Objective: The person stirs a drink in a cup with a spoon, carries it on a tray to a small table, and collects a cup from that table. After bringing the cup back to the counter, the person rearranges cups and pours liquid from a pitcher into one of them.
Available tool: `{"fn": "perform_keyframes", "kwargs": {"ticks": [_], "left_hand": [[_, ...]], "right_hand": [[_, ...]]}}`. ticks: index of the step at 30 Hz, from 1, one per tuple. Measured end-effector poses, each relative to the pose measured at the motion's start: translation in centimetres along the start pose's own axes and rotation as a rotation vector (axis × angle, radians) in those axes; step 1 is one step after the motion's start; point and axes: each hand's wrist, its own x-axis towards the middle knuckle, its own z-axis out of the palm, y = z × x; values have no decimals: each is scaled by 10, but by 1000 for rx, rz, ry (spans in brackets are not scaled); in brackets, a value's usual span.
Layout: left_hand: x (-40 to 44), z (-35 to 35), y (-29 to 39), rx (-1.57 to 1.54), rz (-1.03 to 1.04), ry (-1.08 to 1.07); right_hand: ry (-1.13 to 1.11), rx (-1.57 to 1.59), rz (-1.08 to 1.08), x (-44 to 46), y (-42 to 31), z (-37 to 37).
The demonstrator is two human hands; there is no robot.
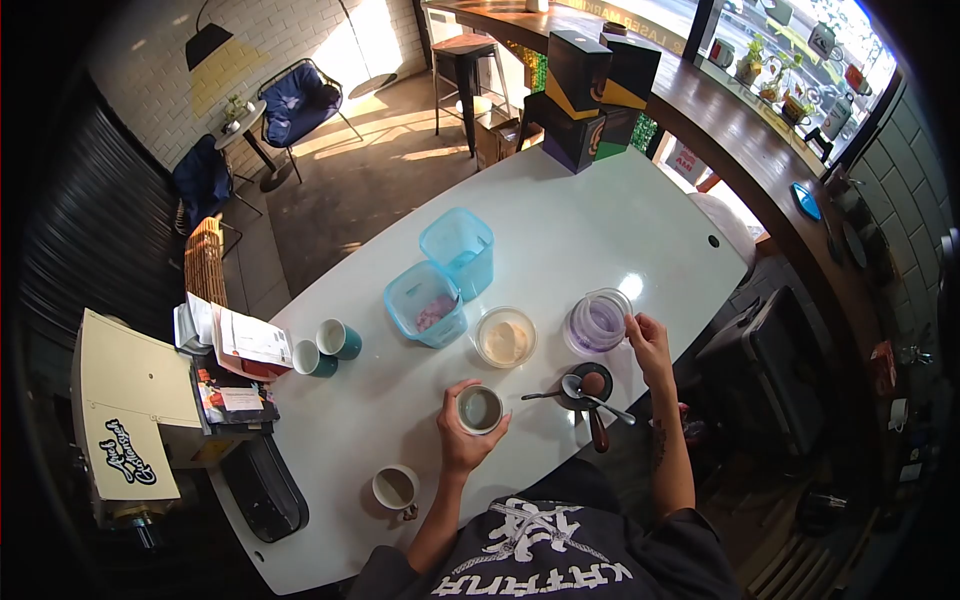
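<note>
My left hand (462, 436) is wrapped around a small cup (480, 409), held upright with its greyish inside showing. My right hand (650, 348) grips the side of a clear plastic jug (604, 312), over or in a clear tub with a purple tint; I cannot tell which. Between the hands stands a clear round tub of beige powder (505, 338). Below my right hand, spoons (607, 405) lie across a dark round piece with a brown wooden handle (599, 434). A light mug (396, 487) stands near my left forearm.
Two pale blue plastic containers (457, 245) stand further back, the nearer holding pinkish pieces (436, 311). Two teal cups (339, 338) are at the left, beside stacked papers (253, 337) and a cream machine (130, 400). Black boxes (580, 80) are stacked at the far end.
</note>
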Motion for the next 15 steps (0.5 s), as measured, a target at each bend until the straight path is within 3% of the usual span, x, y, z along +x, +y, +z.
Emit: {"fn": "perform_keyframes", "kwargs": {"ticks": [6, 12, 15], "left_hand": [[0, -2, 0, 25, 9, -18], [1, -8, 1, -12, 5, -91], [1, -8, 2, -14, -10, -99]], "right_hand": [[-34, -24, 72, -5, -3, -4], [-31, -185, -104, -19, -17, -8], [111, -209, -164, -27, -33, -12]]}}
